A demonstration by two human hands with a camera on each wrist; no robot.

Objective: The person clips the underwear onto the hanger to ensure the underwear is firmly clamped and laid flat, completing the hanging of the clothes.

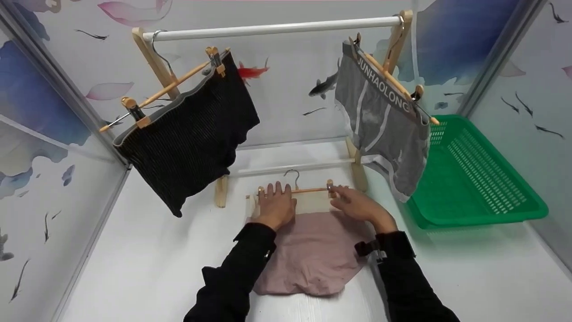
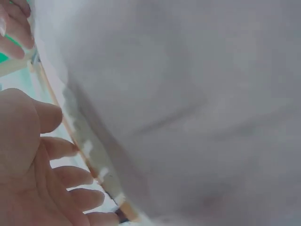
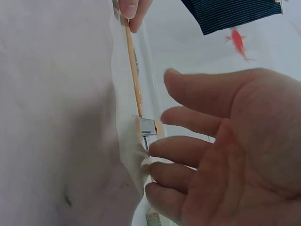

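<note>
Pink underpants [image 1: 317,255] with a cream waistband lie on the white table. A wooden clip hanger [image 1: 308,190] with a metal hook lies along the waistband. Across the hanger's left part my left hand [image 1: 275,205] rests with fingers extended, near the left clip; the left wrist view shows these fingers [image 2: 75,176] spread along the rod. My right hand [image 1: 357,205] is at the right clip [image 1: 330,185]. In the right wrist view its loosely straight fingertips [image 3: 162,174] reach the waistband's edge beside the metal-and-wood clip [image 3: 148,126].
Black ribbed underpants [image 1: 192,138] and grey underpants [image 1: 384,116] hang by clip hangers from a rack's white rail [image 1: 272,30]. A green plastic basket [image 1: 478,219] stands at the right. Patterned walls enclose the table [image 1: 134,268] at the back and sides.
</note>
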